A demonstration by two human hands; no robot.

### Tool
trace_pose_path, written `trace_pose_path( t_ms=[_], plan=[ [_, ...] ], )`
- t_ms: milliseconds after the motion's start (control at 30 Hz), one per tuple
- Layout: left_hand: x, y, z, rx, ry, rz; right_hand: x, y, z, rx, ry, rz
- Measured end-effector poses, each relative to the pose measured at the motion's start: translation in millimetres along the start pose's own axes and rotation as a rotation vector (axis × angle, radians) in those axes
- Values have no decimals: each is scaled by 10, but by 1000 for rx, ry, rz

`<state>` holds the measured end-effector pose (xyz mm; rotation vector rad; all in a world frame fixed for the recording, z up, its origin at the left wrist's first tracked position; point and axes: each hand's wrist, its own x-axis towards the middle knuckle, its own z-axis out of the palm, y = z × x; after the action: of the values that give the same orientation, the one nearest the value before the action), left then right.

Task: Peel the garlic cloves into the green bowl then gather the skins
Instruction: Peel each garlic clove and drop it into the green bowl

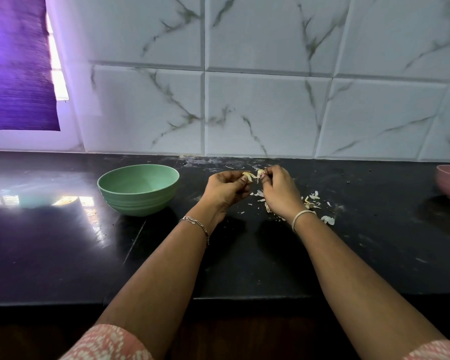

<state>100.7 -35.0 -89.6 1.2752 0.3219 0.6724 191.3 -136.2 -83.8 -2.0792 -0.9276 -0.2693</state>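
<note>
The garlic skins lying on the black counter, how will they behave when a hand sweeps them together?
The garlic skins look thin, curled and papery, so they are probably very light and floppy and may scatter rather than slide. The countertop looks glossy, so tiny flakes might cling flat and resist pinching.

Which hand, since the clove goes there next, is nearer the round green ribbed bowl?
Left. The left hand sits just right of the green bowl, not touching it; the right hand is farther right, beyond the left hand.
</note>
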Motion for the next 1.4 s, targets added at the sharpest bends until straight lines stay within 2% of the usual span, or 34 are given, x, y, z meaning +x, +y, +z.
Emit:
trace_pose_path(
  t_ms=[267, 367, 933, 1233, 1400],
  plan=[
    [-15, 33, 22, 46, -43, -88, -13, 43, -107, -29, 167, 26],
    [-26, 37, 27, 57, -56, -99, -35, 72, -190, -136, 228, 63],
    [6, -15, -21, 93, 45, -65, -60, 186, -231, -372, 130, 87],
    [2, -21, -19, 97, 30, -66, -66, 191, -231, -337, 106, 70],
    [-13, 15, 16, 118, 0, -81, -69, 168, -242, -314, 186, 43]
  ],
)
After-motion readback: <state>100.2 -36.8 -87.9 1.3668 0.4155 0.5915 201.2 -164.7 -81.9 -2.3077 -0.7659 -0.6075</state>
